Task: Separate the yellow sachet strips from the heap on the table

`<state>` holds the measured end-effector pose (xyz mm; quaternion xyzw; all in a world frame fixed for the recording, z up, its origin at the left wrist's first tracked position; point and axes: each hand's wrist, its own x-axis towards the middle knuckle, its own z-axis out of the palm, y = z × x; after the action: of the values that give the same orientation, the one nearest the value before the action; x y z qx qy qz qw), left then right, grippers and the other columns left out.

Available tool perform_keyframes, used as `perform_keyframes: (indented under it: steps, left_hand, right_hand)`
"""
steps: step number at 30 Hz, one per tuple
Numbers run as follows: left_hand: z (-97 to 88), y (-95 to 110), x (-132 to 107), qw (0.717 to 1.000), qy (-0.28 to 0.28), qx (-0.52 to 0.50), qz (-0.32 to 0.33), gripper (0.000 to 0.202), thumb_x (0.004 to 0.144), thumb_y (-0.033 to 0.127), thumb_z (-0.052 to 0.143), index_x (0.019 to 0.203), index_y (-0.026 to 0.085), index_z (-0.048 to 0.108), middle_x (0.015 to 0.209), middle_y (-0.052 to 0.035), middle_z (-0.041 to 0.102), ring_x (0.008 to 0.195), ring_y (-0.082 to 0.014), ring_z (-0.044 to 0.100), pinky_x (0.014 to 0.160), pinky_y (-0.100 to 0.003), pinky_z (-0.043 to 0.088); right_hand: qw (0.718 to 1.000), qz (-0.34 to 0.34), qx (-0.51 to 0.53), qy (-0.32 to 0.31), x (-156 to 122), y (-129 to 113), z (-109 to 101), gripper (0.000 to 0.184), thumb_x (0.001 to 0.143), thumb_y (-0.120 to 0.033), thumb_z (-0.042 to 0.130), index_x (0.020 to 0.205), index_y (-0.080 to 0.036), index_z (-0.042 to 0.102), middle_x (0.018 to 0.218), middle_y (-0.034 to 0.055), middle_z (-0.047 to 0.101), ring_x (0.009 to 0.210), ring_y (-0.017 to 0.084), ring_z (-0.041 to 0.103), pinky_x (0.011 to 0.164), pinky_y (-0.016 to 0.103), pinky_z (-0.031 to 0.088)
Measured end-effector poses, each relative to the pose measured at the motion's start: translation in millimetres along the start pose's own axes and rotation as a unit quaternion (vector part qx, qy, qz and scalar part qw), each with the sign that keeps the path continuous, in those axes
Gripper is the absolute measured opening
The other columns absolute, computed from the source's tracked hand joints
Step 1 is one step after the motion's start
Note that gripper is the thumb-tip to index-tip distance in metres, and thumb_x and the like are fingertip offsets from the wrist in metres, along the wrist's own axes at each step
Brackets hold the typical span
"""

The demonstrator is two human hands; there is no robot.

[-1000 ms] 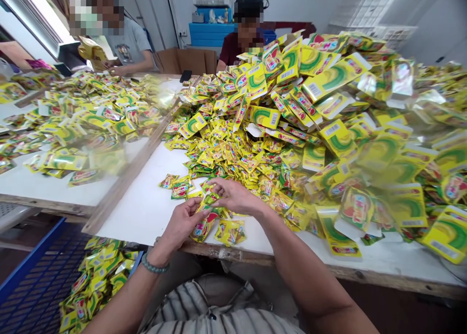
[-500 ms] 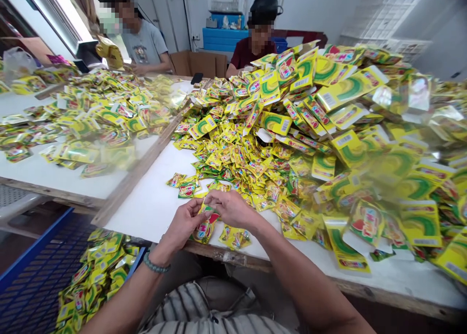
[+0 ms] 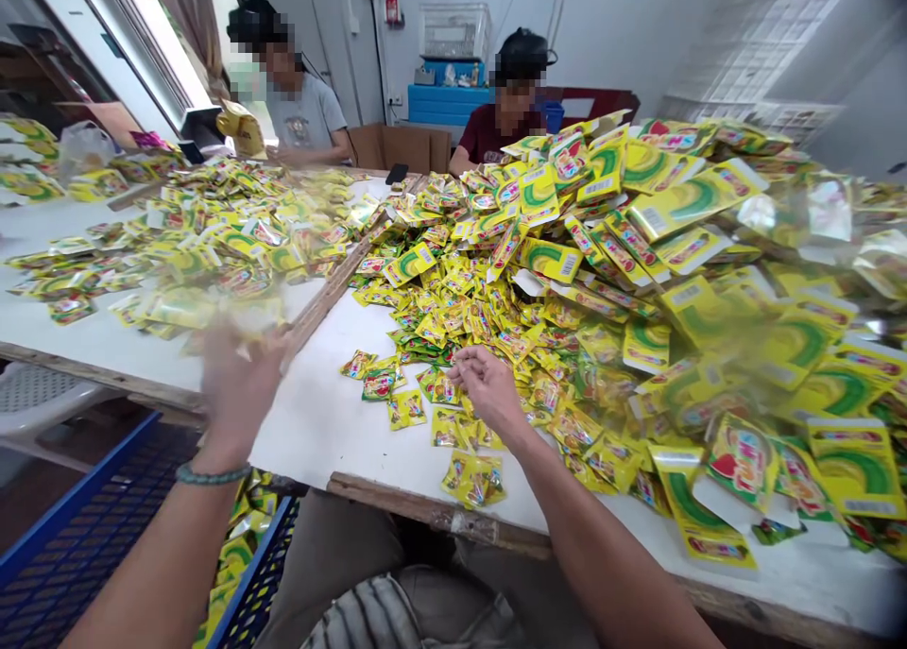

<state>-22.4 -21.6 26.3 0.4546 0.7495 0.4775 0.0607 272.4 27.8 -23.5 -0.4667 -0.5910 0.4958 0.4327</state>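
My right hand (image 3: 488,389) lies at the near edge of a huge pile of yellow-green sachets (image 3: 638,271) on the white table (image 3: 318,422). Its fingers are curled and pinch at small sachets (image 3: 439,389) there. More small sachets lie loose beside it, and one pair (image 3: 473,479) sits near the table's front edge. My left hand (image 3: 237,384), with a bead bracelet on the wrist, is raised over the gap left of the table. It is smeared by motion, so its fingers do not show clearly.
A blue crate (image 3: 71,536) at lower left holds sachets (image 3: 233,555). A second table (image 3: 77,347) on the left bears another spread of sachets. Two people sit at the far side, beside a phone (image 3: 395,173) and cardboard boxes (image 3: 397,146). A white chair (image 3: 35,403) stands left.
Both hands held a sachet bundle together at the table edge. The left hand has swung out left and up; the right has reached forward to the pile. The camera view has tilted up.
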Motion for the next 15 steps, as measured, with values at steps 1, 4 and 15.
perform_keyframes:
  steps: [1, 4, 15]
  left_hand:
    - [-0.4, 1.7, 9.7, 0.998, 0.024, 0.048, 0.042, 0.075, 0.076, 0.049, 0.069, 0.136, 0.014, 0.042, 0.134, -0.0156, 0.057, 0.119, -0.0337, 0.054, 0.101, -0.046, 0.042]
    - [23.1, 8.9, 13.9, 0.973, -0.127, 0.136, 0.138, 0.087, 0.066, 0.042, 0.078, 0.140, 0.013, 0.043, 0.144, -0.0197, 0.048, 0.134, -0.0407, 0.040, 0.111, -0.050, 0.030]
    - [82.8, 5.0, -42.0, 0.942, -0.304, 0.080, 0.115, 0.019, 0.070, 0.032, 0.070, 0.085, 0.021, 0.066, 0.086, -0.0069, 0.068, 0.081, -0.0261, 0.059, 0.070, -0.034, 0.041]
  right_hand:
    - [1.000, -0.007, -0.008, 0.002, 1.0, 2.2, 0.5, 0.016, 0.085, -0.030, 0.052, 0.096, -0.021, 0.055, 0.078, 0.0036, 0.070, 0.073, 0.018, 0.069, 0.072, 0.033, 0.055]
    - [0.998, -0.037, -0.046, -0.006, 0.1, 8.5, 5.2, 0.017, 0.085, -0.028, 0.050, 0.099, -0.022, 0.056, 0.081, 0.0032, 0.071, 0.076, 0.018, 0.069, 0.075, 0.033, 0.055]
    - [0.977, -0.100, -0.180, -0.054, -10.5, 5.2, 13.0, 0.010, 0.088, -0.026, 0.054, 0.094, -0.022, 0.061, 0.082, 0.0019, 0.069, 0.076, 0.017, 0.065, 0.071, 0.027, 0.047]
